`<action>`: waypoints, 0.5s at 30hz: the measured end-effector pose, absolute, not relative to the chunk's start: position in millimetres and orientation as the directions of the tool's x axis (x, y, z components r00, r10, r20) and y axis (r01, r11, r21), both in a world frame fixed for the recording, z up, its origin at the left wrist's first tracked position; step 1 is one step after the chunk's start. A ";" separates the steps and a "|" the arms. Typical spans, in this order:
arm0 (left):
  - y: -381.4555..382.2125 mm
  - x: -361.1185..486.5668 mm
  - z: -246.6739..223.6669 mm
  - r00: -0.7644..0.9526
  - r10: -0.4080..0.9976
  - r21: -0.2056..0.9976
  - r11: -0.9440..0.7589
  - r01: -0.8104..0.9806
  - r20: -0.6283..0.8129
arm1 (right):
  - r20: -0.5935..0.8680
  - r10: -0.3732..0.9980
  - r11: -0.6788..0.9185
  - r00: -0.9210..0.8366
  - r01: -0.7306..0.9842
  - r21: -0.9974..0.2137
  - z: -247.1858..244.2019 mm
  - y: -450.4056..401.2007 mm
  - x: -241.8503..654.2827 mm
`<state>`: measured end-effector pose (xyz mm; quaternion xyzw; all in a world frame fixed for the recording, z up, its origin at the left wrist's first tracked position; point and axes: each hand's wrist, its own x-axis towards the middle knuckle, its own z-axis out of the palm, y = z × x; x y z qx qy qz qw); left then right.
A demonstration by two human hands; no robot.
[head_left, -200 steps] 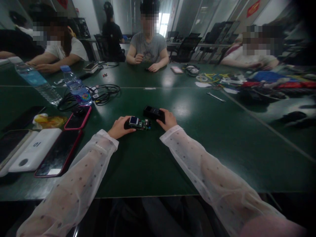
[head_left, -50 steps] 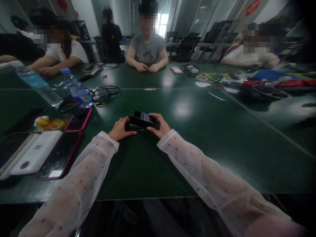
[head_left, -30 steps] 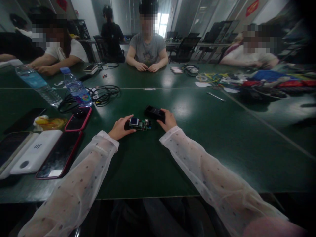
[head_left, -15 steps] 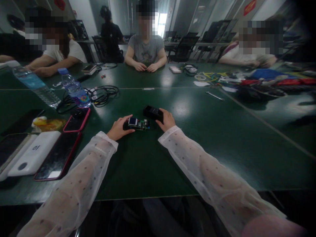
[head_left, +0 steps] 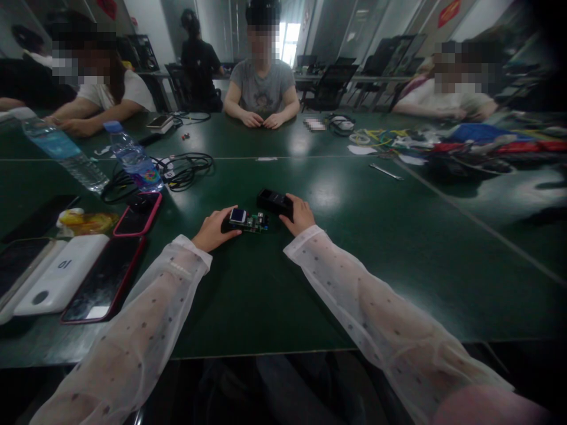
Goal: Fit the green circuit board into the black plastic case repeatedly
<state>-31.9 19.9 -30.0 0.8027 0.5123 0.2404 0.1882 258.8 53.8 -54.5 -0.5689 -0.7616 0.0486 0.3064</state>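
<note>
My left hand [head_left: 215, 229] is closed on the left end of a green circuit board [head_left: 253, 222], thumb along the near side and fingers along the far side. A small screen with a white frame [head_left: 238, 216] sits on that board. Just behind and to the right, my right hand [head_left: 301, 213] grips the right end of a black rectangular plastic case [head_left: 272, 202]. The case has a dark window-like patch near its left end. Board and case are close together but apart, both low over the table. The undersides of both are hidden.
On the green table [head_left: 248, 307], phones [head_left: 104, 280], a white power bank [head_left: 64, 274] and two water bottles [head_left: 137, 159] stand or lie at left, with black cables [head_left: 190, 171] behind. A wrench [head_left: 386, 172] lies right of centre, near a cable pile [head_left: 478, 147]. People sit across.
The circuit board in my left hand has tilted or shifted very slightly. My right hand and the black case look unmoved.
</note>
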 end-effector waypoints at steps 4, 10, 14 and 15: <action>20.3 -31.8 -30.2 0.356 0.914 0.543 -0.403 0.737 0.196 | 0.430 0.890 0.357 -0.153 0.821 -0.446 -55.6 56.3 259.8; 19.7 -31.5 -29.4 0.353 0.917 0.553 -0.395 0.734 0.187 | 0.545 0.839 0.384 -0.009 0.720 -0.578 -59.5 63.8 262.0; 20.8 -32.6 -32.1 0.359 0.909 0.555 -0.415 0.721 0.213 | 0.630 0.776 0.526 -0.028 0.580 -0.623 -49.1 49.7 248.1; 21.2 -32.7 -32.8 0.359 0.907 0.555 -0.419 0.719 0.220 | 0.639 0.767 0.558 -0.060 0.556 -0.616 -45.5 43.6 242.3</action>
